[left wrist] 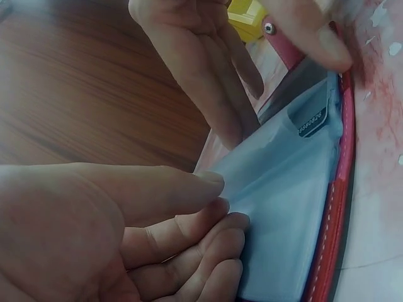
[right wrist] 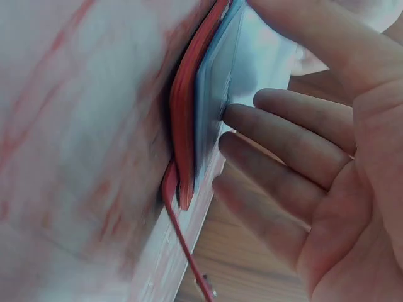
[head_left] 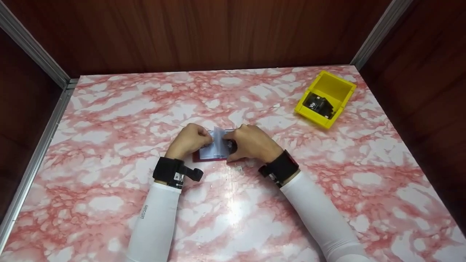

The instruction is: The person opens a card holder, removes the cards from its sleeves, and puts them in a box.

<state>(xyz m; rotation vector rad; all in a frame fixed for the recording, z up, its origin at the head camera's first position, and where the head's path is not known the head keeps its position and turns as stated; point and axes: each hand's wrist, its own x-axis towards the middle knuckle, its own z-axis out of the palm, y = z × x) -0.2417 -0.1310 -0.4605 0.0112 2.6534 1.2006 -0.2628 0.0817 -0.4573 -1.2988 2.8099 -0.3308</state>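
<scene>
A red card holder lies unfolded on the table between both hands, its clear plastic sleeves facing up. One sleeve stands raised near the middle. With thumb and fingertips, the left hand pinches a sleeve edge on the left side. The right hand spans the right side, its fingers fairly straight and touching the sleeves. Beneath that hand a black card with pale lettering partly shows. A red strap with a metal snap sticks out from the holder.
At the back right stands a yellow bin holding black cards, one lettered "Vip". The pink-and-white marbled table is bounded by dark wooden panels behind and on both sides.
</scene>
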